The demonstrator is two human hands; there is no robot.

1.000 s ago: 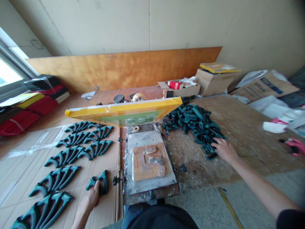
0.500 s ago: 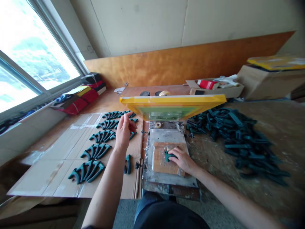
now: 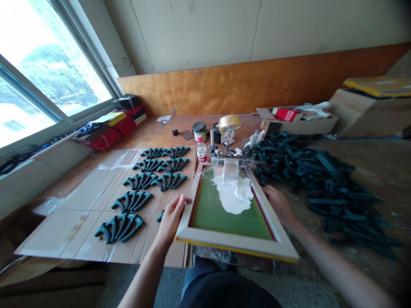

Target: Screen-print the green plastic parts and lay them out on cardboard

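While the silkscreen [image 3: 210,214] lies ink-up over the counter [image 3: 385,171], left hand [image 3: 171,216] has fingers closed on its left edge; right hand [image 3: 280,206] at right edge blurred, can't tell grip. Looks like screen seating; next move calls for even support.

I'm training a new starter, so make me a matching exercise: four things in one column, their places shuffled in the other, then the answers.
1. White paste
2. Piled green parts
3. Left hand
4. Fanned green parts

A. At the left side of the frame
B. In rows on the cardboard
C. On the green mesh
D. Right of the frame

Pairs: 1-C, 2-D, 3-A, 4-B
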